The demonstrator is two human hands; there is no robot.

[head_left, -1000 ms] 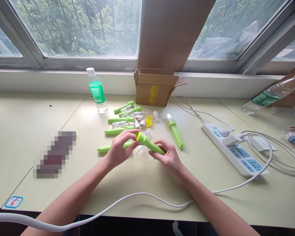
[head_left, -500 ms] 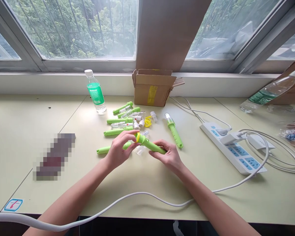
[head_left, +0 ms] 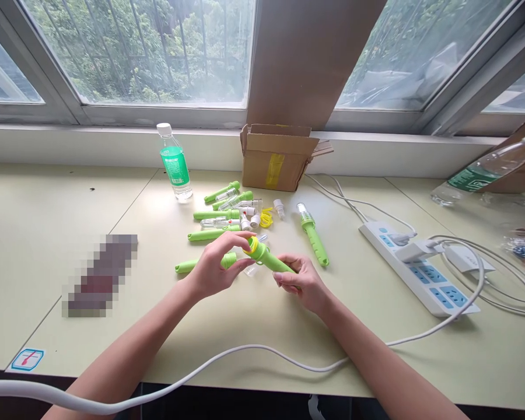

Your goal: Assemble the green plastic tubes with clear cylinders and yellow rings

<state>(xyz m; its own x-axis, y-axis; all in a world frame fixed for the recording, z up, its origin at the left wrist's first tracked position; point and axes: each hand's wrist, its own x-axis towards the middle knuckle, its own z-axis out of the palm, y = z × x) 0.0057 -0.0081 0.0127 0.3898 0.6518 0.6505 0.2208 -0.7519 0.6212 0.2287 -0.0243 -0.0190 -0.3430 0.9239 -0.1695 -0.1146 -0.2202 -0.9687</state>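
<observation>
My right hand is wrapped round the lower part of a green plastic flashlight handle, which slants up to the left above the table. A yellow rubber ring sits round the handle's threaded open end. The fingertips and thumb of my left hand pinch about that ring. Behind the hands lie several loose green handles, clear plastic tubes, small white caps and more yellow rings. A clear part beneath the held handle is mostly hidden.
A green handle with a clear top lies to the right. Beyond are a water bottle, a cardboard box and a power strip. A white cable crosses the front of the table. A blurred dark object lies left.
The handle's threaded end has turned a little more toward me, and the left fingers have shifted round the yellow ring. The whole view has moved slightly.
</observation>
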